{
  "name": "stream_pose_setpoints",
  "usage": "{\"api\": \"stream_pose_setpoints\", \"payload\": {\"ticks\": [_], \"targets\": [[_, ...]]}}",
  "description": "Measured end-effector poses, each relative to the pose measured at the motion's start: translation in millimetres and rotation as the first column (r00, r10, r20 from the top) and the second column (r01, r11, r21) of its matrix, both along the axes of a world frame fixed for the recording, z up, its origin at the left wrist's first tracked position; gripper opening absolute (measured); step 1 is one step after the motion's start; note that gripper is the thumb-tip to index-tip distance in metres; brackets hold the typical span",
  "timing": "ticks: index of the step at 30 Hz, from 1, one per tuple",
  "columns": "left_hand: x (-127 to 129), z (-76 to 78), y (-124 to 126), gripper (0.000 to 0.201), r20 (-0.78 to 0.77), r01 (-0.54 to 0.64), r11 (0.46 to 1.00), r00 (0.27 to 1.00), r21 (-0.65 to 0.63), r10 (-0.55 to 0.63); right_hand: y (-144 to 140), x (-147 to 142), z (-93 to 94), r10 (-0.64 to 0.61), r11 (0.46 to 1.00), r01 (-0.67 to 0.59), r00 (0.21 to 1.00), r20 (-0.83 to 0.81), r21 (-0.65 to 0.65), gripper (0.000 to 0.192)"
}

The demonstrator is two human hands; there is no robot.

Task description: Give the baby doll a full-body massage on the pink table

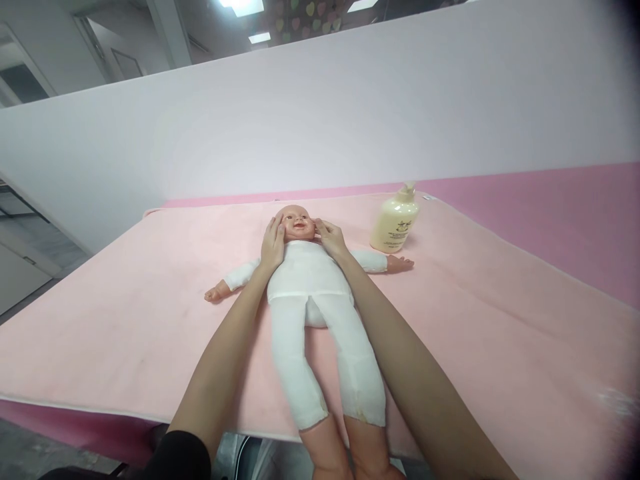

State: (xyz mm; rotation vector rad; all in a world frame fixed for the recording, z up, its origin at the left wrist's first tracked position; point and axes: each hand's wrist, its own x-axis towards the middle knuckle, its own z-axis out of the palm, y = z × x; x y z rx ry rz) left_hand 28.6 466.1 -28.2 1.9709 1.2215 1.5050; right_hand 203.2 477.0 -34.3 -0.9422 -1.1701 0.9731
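A baby doll (311, 277) with a bare head and white cloth over its body lies face up, arms spread out to both sides. My left hand (273, 241) rests along the cheek and side of the doll's head at image left, fingers extended and lying flat. On the opposite side, my right hand (331, 238) touches the head near the ear, its fingers slightly bent and not wrapped around anything. The doll's face shows between my two hands. To the right of the doll's head stands a pale yellow pump bottle (395, 223), upright, with neither hand on it.
A pink towel (125, 300) covers the table under the doll. Behind it rises a white partition wall (320, 127). A pink strip (560, 220) of table surface shows past the towel at right. The doll's lower legs hang over the near edge.
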Motion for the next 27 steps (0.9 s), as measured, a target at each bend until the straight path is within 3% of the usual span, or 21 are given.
{"api": "stream_pose_setpoints", "payload": {"ticks": [3, 10, 27], "targets": [[-0.6, 0.3, -0.3, 0.058, -0.011, 0.019, 1.0, 1.0, -0.016, -0.019, -3.7, -2.1, 4.6, -0.003, 0.998, -0.002, 0.997, 0.079, 0.059, 0.079], [1.5, 1.8, -3.5, 0.084, -0.002, 0.011, 0.999, 1.0, -0.031, -0.011, -8.0, -1.9, 8.0, 0.059, 0.998, -0.057, 0.997, 0.058, -0.029, 0.086], [1.0, 2.3, -2.5, 0.059, -0.018, 0.007, 0.999, 1.0, -0.041, -0.008, -3.1, 1.7, 2.9, 0.08, 0.997, -0.081, 0.995, 0.062, 0.015, 0.075]]}}
